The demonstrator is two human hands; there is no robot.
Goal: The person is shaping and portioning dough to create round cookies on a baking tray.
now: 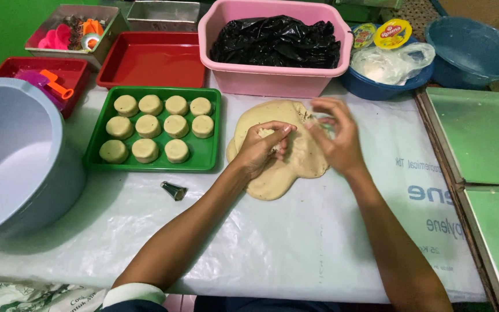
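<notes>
A table covered by a white plastic sheet (pixel 295 242) with some blue print at the right edge; a green wall at top left. At the far left, a big pale blue-grey basin (pixel 12 156). Beside it, a green tray (pixel 206 153) holding eleven round dough pucks (pixel 145 150) in three rows: four, four, three. Behind that, an empty red tray (pixel 151 60), a second red tray (pixel 7 69) with pink and orange plastic bits, and a metal tin (pixel 108 23) of small cutters. In the middle at the back, a pink tub (pixel 272 81) with a crumpled black bag (pixel 275 40) inside. To its right, a blue bowl (pixel 376 86) with a clear bag in it, and another blue bowl (pixel 475 49) further right. Along the right edge, two flat green pans (pixel 486 138). On the sheet just below the green tray, a small metal cone-shaped tip (pixel 174 190).

Flattened slab of beige dough (pixel 278 176) on the sheet, in front of the pink tub, just right of the green tray.

Left hand (pixel 261 147) over the slab, fingers curled tight and pinched on a bit of dough, knuckles up. Right hand (pixel 333 136) just beside it above the slab's right edge, fingers bent and loosely together, tips blurred; cannot tell whether anything is gripped there. Hands close, not quite touching.
</notes>
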